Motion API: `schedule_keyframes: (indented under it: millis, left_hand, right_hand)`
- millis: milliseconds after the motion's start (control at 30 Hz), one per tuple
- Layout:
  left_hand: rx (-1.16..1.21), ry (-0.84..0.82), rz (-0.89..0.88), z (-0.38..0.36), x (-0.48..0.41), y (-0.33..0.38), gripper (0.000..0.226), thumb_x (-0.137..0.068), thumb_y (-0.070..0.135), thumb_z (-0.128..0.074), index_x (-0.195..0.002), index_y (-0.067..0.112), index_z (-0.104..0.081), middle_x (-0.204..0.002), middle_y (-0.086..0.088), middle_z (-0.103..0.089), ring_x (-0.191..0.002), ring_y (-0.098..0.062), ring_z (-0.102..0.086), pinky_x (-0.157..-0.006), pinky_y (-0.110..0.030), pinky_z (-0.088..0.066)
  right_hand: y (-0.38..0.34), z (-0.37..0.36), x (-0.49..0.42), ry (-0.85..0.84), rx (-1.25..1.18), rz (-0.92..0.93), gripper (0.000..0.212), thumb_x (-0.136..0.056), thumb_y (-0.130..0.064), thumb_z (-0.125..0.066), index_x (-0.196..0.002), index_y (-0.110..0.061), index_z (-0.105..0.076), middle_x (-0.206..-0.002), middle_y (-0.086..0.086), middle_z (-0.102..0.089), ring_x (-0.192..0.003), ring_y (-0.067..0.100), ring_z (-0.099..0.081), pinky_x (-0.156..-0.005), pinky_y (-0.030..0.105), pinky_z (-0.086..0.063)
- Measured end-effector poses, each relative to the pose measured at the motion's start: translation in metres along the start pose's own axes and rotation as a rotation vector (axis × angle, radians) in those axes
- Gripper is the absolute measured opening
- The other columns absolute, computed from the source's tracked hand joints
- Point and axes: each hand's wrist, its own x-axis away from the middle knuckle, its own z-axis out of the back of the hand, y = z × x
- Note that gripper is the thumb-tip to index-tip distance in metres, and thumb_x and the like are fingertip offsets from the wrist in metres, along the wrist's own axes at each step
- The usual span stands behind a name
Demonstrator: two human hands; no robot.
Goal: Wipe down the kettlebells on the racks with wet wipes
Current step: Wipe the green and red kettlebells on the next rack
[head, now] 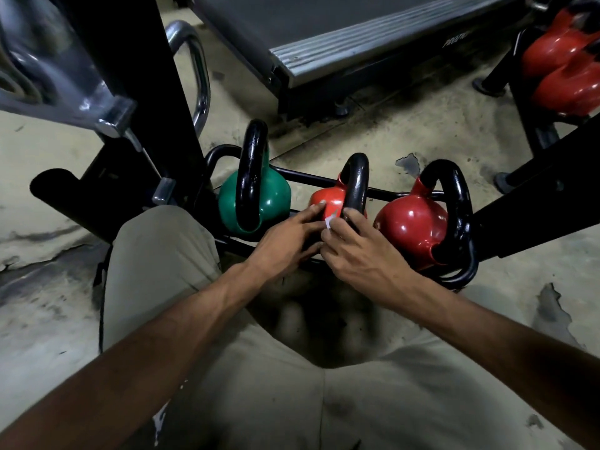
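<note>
Middle red kettlebell (328, 198) sits on the low rack (302, 174) between the green kettlebell (276, 196) and the bigger red kettlebell (409, 222), handle arching away from the person: right grip (357, 251) curled on that handle, left grip (285, 238) flat-fingered on the body, wet wipe (329, 221) between them.

A gym: kettlebells (410, 228) sit on a low black rack (383, 191) beside a treadmill (341, 37) on worn concrete floor (406, 131).

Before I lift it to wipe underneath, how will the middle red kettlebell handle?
Likely heavy: the middle red kettlebell has a thick metal-looking handle. Its glossy shell: probably slippery when wet. Round body may roll on rack rails.
</note>
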Motion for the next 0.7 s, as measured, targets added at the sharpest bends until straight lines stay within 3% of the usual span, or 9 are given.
schedule_keyframes:
  millis: [67, 167, 400, 533, 700]
  left_hand:
    - [-0.078, -0.004, -0.018, -0.001, 0.002, -0.001, 0.050, -0.096, 0.025, -0.070, -0.144, 0.031, -0.056, -0.168, 0.011, -0.026, -0.147, -0.016, -0.042, -0.116, -0.041, -0.043]
    - [-0.072, -0.009, 0.014, 0.003, 0.002, 0.004, 0.053, -0.096, 0.034, -0.070, -0.147, 0.032, -0.054, -0.169, 0.013, -0.024, -0.149, -0.016, -0.039, -0.116, -0.047, -0.043]
    - [-0.095, -0.051, 0.047, 0.005, 0.002, 0.007, 0.059, -0.098, 0.045, -0.064, -0.153, 0.039, -0.045, -0.170, 0.015, -0.018, -0.151, -0.013, -0.034, -0.115, -0.046, -0.043]
    - [-0.117, -0.064, 0.051, 0.004, 0.001, 0.007, 0.059, -0.098, 0.047, -0.063, -0.153, 0.040, -0.044, -0.170, 0.016, -0.017, -0.152, -0.013, -0.032, -0.116, -0.045, -0.043]
    - [-0.115, -0.084, 0.063, 0.005, 0.002, 0.008, 0.060, -0.098, 0.051, -0.062, -0.154, 0.043, -0.042, -0.170, 0.017, -0.014, -0.150, -0.015, -0.035, -0.115, -0.046, -0.043]
  right_hand:
    - [-0.006, -0.010, 0.014, 0.189, -0.023, -0.056, 0.022, -0.100, -0.006, -0.047, -0.101, -0.006, -0.069, -0.110, 0.016, -0.065, -0.110, 0.035, -0.055, -0.102, 0.050, -0.046]
    - [-0.008, -0.020, 0.026, 0.395, -0.093, -0.201, 0.014, -0.099, -0.006, -0.058, -0.093, -0.010, -0.070, -0.095, 0.011, -0.067, -0.084, 0.029, -0.063, -0.083, 0.046, -0.052]
    - [-0.028, -0.037, 0.030, 0.511, -0.484, -0.600, 0.017, -0.102, -0.007, -0.063, -0.088, -0.003, -0.073, -0.085, 0.009, -0.061, -0.073, 0.023, -0.057, -0.061, 0.038, -0.051]
    - [-0.031, -0.038, 0.033, 0.463, -0.717, -0.696, 0.005, -0.096, 0.001, -0.067, -0.091, -0.002, -0.067, -0.094, 0.007, -0.058, -0.079, 0.019, -0.058, -0.063, 0.035, -0.053]
    - [-0.025, -0.030, 0.034, 0.455, -1.001, -0.783, 0.020, -0.085, 0.008, -0.075, -0.091, -0.006, -0.062, -0.096, 0.000, -0.056, -0.085, 0.011, -0.057, -0.074, 0.027, -0.052]
